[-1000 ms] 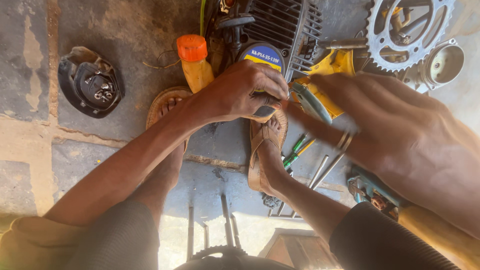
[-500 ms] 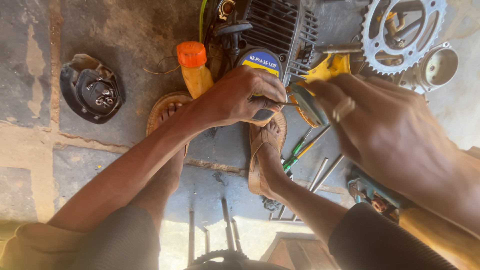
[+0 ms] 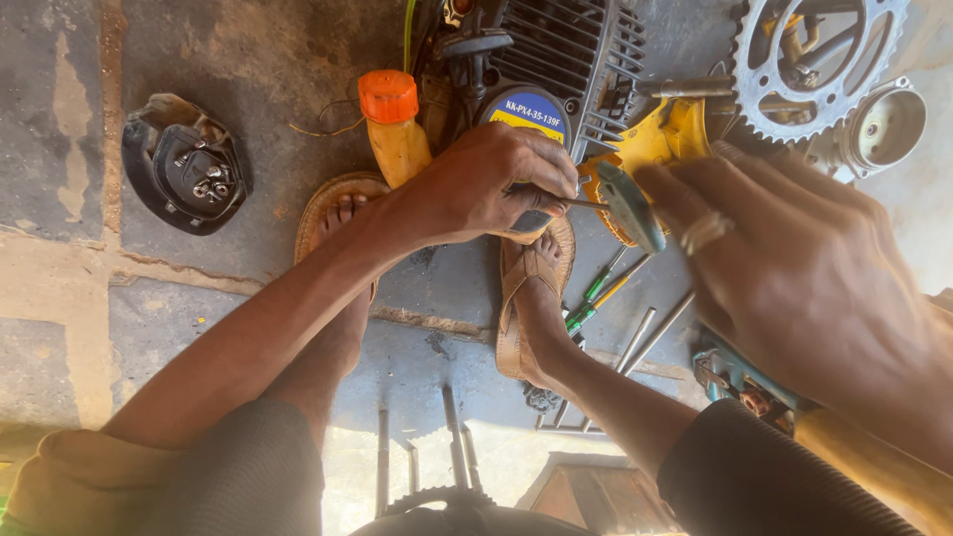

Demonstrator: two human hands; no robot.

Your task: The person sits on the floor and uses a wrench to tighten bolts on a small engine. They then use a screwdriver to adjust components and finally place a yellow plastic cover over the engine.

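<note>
Compared with the frame half a second earlier, I see the right hand (image 3: pixel 804 268) lower and further from the engine (image 3: pixel 556 69), and the green-handled screwdriver (image 3: pixel 627 205) now shows almost in full. The left hand (image 3: pixel 486 184) has not moved: it rests curled against the front of the engine, fingers pressed together around the screwdriver's thin shaft. The right hand's fingers close on the handle, just right of the engine.

The engine is black with cooling fins and a round blue-and-yellow label. It lies on the floor (image 3: pixel 199 288). An orange-capped bottle (image 3: pixel 395 129) stands just left of it; a toothed sprocket (image 3: pixel 819 65) lies to its right.
</note>
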